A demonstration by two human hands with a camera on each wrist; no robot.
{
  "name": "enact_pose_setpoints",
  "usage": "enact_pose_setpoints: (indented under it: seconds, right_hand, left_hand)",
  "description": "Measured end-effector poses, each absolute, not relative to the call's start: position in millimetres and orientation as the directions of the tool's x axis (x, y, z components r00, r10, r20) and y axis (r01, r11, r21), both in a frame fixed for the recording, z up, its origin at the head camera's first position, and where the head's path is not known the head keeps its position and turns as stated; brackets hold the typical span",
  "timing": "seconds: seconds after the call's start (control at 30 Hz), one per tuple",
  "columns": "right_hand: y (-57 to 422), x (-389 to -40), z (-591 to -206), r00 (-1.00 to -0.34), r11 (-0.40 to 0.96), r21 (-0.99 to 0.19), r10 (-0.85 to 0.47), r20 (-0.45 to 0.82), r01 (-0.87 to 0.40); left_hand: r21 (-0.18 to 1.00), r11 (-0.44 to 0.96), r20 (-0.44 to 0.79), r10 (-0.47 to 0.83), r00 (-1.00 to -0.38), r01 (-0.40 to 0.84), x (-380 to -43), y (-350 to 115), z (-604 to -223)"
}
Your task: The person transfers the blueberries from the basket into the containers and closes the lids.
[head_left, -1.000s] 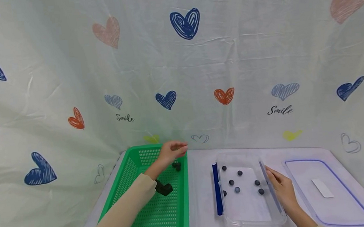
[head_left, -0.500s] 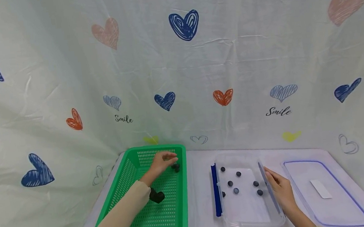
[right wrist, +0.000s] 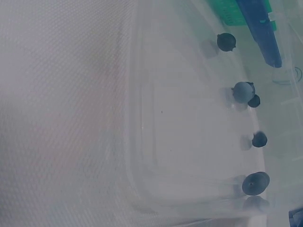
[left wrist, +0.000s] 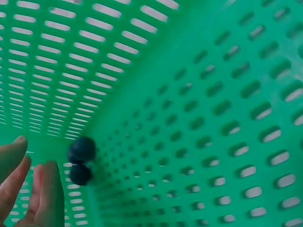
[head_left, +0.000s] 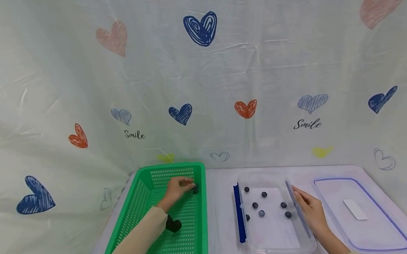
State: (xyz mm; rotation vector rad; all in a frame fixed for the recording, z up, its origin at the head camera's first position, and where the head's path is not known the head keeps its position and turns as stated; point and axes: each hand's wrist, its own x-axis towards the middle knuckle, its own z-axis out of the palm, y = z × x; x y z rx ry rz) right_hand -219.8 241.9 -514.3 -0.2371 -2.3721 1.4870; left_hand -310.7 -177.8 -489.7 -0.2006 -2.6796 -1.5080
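My left hand (head_left: 176, 189) is inside the green plastic basket (head_left: 205, 209), reaching toward its far right corner. In the left wrist view its fingers (left wrist: 49, 194) are spread a little apart, with nothing seen between them. A few dark blueberries (left wrist: 81, 153) lie close beside the fingertips, clustered against the basket wall. My right hand (head_left: 313, 211) grips the right side of a clear plastic container (head_left: 275, 245), thumb and fingers at its edge. Several blueberries (head_left: 262, 213) lie scattered in that container. The right wrist view shows berries (right wrist: 255, 183) but not the hand.
A clear lid (head_left: 379, 224) with a blue seal and a white label (head_left: 355, 209) lies flat at the right. The container's blue side latch (head_left: 240, 214) hangs on the left, facing the basket. A heart-printed curtain (head_left: 202, 81) stands behind the table.
My left hand has come down from above the basket's far right edge to beside the blueberries in the corner. The right hand keeps its grip on the container. The head view has shifted slightly.
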Motion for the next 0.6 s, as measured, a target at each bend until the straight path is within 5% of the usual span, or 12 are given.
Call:
enact_pose_setpoints:
  seconds: [0.6]
  right_hand:
    - [241.2,-220.4,-516.2,-0.925,0.450,-0.892,0.320,0.206,-0.043]
  left_hand:
    - [0.815,0.551,0.158,0.092,-0.983,0.182,-308.5,-174.6,-516.9]
